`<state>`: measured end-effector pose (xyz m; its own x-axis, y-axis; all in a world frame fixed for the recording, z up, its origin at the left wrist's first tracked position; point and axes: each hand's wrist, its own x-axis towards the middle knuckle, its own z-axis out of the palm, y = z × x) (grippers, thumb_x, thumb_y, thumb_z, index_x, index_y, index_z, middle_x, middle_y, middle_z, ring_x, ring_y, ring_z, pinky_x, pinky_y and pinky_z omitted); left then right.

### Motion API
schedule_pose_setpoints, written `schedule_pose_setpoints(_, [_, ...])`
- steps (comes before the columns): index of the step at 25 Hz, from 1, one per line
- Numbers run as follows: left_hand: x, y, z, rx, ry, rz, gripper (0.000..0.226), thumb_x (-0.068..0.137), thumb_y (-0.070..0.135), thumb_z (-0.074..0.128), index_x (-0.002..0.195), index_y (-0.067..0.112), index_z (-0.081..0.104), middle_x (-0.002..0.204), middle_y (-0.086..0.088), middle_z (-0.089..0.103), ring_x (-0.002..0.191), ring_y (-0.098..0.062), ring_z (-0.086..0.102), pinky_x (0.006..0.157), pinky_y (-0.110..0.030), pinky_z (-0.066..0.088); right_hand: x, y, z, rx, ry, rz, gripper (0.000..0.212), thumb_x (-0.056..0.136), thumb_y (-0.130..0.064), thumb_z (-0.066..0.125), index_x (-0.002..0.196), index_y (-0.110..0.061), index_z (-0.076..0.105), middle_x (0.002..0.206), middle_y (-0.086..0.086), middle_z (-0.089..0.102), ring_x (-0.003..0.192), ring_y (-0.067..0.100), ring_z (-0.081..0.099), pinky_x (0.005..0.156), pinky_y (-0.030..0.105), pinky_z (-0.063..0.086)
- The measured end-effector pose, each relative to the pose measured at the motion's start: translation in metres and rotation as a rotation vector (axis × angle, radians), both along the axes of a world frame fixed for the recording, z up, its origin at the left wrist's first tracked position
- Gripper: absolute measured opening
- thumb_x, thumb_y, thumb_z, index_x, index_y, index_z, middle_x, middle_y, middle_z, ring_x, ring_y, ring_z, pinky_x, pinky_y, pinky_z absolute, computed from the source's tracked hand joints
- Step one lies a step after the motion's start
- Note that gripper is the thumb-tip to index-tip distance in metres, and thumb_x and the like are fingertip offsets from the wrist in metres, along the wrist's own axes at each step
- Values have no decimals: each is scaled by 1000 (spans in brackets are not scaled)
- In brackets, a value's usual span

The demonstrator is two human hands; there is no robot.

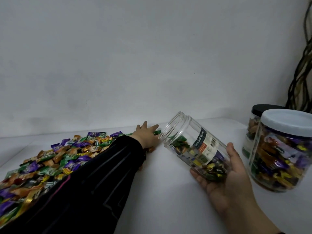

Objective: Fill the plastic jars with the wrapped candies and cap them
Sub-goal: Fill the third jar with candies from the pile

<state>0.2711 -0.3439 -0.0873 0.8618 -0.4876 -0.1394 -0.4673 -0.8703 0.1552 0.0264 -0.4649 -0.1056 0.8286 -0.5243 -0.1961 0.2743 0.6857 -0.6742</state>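
Observation:
A clear plastic jar [194,146] with a paper label lies tilted, its open mouth pointing left toward the candy pile. It is partly filled with wrapped candies. My right hand [229,179] cups and grips its base from below. My left hand [147,136], in a black sleeve, reaches across the table with fingers spread flat at the far end of the pile of wrapped candies [55,156], just left of the jar's mouth. A green candy [157,132] shows by its fingertips.
Two full jars stand at the right: one with a white lid [285,152] in front, one with a black lid [255,125] behind it. Dark cables [300,68] hang at the far right. A white wall rises behind the white table [168,191].

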Motion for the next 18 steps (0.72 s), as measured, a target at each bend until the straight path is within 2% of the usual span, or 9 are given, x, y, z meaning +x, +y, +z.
schedule_pose_setpoints(1, [5,-1,-3,40,6,-19,101,58,67,24,153,34,22,160,-14,18,148,-39,10,119,-52,19,2,-1,0,3,-1,3,57,86,-58,58,123,-16,65,106,13,76,86,34,75,79,48,56])
schedule_pose_setpoints(3, [0,-3,-5,41,-12,-42,75,76,55,38,143,21,40,146,-14,39,139,-37,33,113,-45,32,4,-2,-1,-2,-4,8,56,86,-58,59,123,-16,65,107,14,75,87,34,75,79,47,56])
schedule_pose_setpoints(4, [-5,-4,-6,-11,-68,-48,57,87,42,44,138,15,45,141,-16,43,133,-37,40,110,-43,36,4,-2,-1,-8,-7,6,56,86,-58,59,123,-16,65,107,14,75,88,35,74,79,48,56])
schedule_pose_setpoints(6, [-22,-2,-4,-87,-168,-40,40,98,24,44,134,6,45,137,-18,44,129,-36,43,106,-41,38,3,-1,-1,-24,-12,7,57,85,-57,59,124,-15,65,108,15,75,90,36,74,80,48,56])
schedule_pose_setpoints(10, [-48,8,-6,3,-334,-91,37,102,16,34,136,8,45,138,-16,48,127,-34,48,102,-42,40,3,4,2,-28,4,8,63,76,-57,65,124,-16,65,112,14,74,97,37,72,80,48,56])
schedule_pose_setpoints(12, [-55,17,-6,103,-379,-130,37,103,21,32,135,10,48,135,-15,52,123,-34,53,97,-42,43,2,6,5,-7,13,1,59,79,-55,66,124,-16,65,114,14,73,100,38,70,80,48,56])
schedule_pose_setpoints(14, [-63,28,-4,100,-448,-123,34,104,29,34,125,11,54,127,-13,58,115,-34,58,88,-39,46,0,8,7,1,20,-3,58,82,-55,66,124,-15,64,116,14,72,101,37,69,80,49,56])
schedule_pose_setpoints(16, [-73,39,1,-90,-483,-39,32,104,37,38,105,12,58,109,-12,64,103,-34,61,74,-36,43,0,9,9,4,24,-8,59,81,-55,67,124,-15,64,117,14,71,102,37,69,81,49,56])
schedule_pose_setpoints(18, [-84,50,4,-487,-445,139,38,102,42,43,80,11,50,80,-8,60,86,-35,61,60,-35,34,-1,10,9,-9,28,-8,56,82,-53,68,122,-15,64,117,14,71,102,37,68,82,51,56])
